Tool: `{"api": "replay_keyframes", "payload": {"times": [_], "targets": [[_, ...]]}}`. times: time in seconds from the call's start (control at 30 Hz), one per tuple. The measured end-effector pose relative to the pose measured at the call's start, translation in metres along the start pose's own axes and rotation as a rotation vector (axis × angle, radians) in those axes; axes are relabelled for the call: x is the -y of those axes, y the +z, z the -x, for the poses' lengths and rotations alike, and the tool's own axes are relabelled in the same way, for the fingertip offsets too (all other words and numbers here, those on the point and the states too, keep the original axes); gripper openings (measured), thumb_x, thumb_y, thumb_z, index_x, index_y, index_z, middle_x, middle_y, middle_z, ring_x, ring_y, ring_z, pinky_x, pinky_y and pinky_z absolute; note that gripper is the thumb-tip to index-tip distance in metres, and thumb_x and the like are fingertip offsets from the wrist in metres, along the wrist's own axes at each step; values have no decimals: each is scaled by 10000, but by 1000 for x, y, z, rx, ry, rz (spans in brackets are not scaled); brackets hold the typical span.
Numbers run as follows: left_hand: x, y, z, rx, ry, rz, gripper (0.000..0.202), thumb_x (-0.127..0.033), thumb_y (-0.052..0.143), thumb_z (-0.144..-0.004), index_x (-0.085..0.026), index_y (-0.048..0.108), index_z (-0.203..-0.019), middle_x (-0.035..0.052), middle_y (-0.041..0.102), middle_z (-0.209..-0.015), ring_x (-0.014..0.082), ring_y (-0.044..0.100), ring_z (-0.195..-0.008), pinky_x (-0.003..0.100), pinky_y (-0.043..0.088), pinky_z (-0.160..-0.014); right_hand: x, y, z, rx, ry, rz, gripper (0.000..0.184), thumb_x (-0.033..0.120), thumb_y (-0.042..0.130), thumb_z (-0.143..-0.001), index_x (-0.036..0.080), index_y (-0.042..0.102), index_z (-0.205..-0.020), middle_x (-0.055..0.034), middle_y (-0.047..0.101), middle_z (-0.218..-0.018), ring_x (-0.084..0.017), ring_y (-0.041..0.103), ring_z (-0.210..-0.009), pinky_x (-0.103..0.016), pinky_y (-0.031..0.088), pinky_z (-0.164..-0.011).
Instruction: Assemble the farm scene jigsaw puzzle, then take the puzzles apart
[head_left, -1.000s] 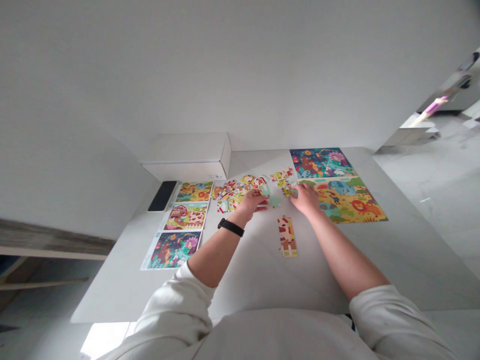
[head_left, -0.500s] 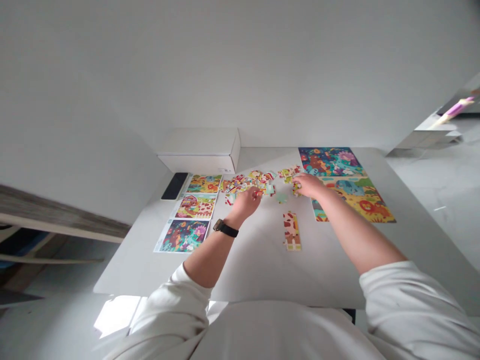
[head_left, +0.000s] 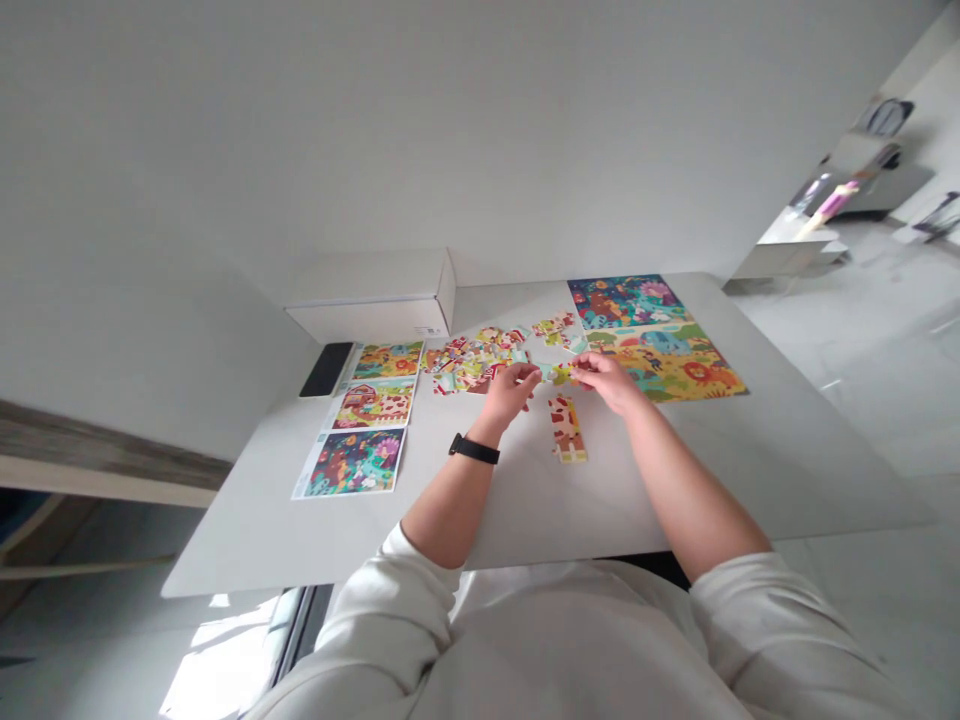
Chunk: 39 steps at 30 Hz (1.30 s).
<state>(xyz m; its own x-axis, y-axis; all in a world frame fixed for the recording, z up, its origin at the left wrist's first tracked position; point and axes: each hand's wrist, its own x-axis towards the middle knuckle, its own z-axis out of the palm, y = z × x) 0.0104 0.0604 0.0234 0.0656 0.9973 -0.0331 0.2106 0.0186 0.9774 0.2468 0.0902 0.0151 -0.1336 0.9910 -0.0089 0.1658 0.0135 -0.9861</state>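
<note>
My left hand (head_left: 512, 390), with a black watch on its wrist, and my right hand (head_left: 609, 381) meet above the white table (head_left: 525, 500). Both pinch small puzzle pieces (head_left: 559, 373) held between them, green and pale blue. Just below the hands lies a short joined strip of pieces (head_left: 567, 429) in red, white and yellow. A heap of loose puzzle pieces (head_left: 480, 361) lies behind my left hand. To the right of my right hand lie two finished colourful puzzles (head_left: 652, 335).
Three picture cards (head_left: 371, 418) lie in a row at the left. A black phone (head_left: 325, 369) rests beside them. A white box (head_left: 375, 293) stands at the back by the wall. A shelf with objects (head_left: 832, 205) shows at the far right.
My right hand came back from the loose pieces near the finished puzzles toward the middle. My left hand left the heap. Both now meet over the joined strip, holding pieces together.
</note>
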Motion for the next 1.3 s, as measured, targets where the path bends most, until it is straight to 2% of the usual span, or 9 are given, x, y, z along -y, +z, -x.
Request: {"api": "replay_keyframes", "payload": {"times": [0.1,0.27,0.4,0.53,0.7,0.83,0.97,1.07,1.3], "targets": [[10,10,-2,7,-4,24,195,-346,723,-942,-183,744,-1048,48,754,-941,110,611,-626,192,438,-470,-10,12,8,0,-1,-53,497,591,872,-678,228,724,-984,0,720,-856,-171,650,-754,-270,514,-646],[17,12,-1,27,-22,30,194,-382,768,-907,-195,721,-932,-19,670,-736,85,509,-528,194,395,-482,-14,18,9,-34,-87,14,465,579,839,-747,221,734,-1025,-6,716,-861,-172,651,-743,-282,519,-657],[18,11,-4,-8,-1,2,195,-387,754,-920,-198,721,-953,-23,676,-742,88,506,-522,208,388,-504,-14,15,11,-42,-163,120,446,517,818,-800,222,727,-1123,0,711,-869,-190,687,-782,-334,566,-777],[19,12,-6,-37,65,-87,150,-352,739,-925,-202,741,-934,-4,730,-793,107,561,-599,217,414,-585,-12,12,14,-61,-200,205,397,459,772,-866,238,713,-1190,-16,737,-944,-203,724,-832,-357,584,-853],[14,12,0,-63,158,-220,85,-278,730,-930,-203,769,-922,31,781,-870,142,609,-691,242,461,-687,-12,13,17,-117,-219,317,268,398,735,-898,250,740,-1121,-28,758,-957,-198,712,-796,-347,579,-828],[12,9,5,-26,193,-327,63,-229,730,-932,-219,792,-927,49,808,-934,182,649,-766,277,518,-798,-16,14,15,-115,-201,431,181,305,748,-881,251,750,-1053,-16,776,-906,-204,709,-814,-351,575,-857],[13,7,7,11,221,-440,140,-159,725,-925,-240,807,-1004,70,813,-1056,241,718,-977,324,550,-960,-18,15,13,-124,-183,546,190,211,723,-876,250,757,-1058,-10,789,-916,-207,725,-849,-359,571,-893],[12,8,10,36,241,-576,196,-163,707,-945,-242,798,-1099,99,785,-1203,279,709,-1150,360,542,-1055,-17,16,12,-137,-164,605,206,175,711,-882,240,766,-1069,-24,801,-936,-214,741,-882,-360,573,-904],[7,13,21,107,275,-736,267,-210,674,-993,-252,782,-1234,136,696,-1328,298,687,-1176,396,548,-1069,-18,17,8,-95,-174,687,247,174,714,-912,240,789,-1138,-59,827,-1012,-236,762,-922,-379,584,-915]]}}
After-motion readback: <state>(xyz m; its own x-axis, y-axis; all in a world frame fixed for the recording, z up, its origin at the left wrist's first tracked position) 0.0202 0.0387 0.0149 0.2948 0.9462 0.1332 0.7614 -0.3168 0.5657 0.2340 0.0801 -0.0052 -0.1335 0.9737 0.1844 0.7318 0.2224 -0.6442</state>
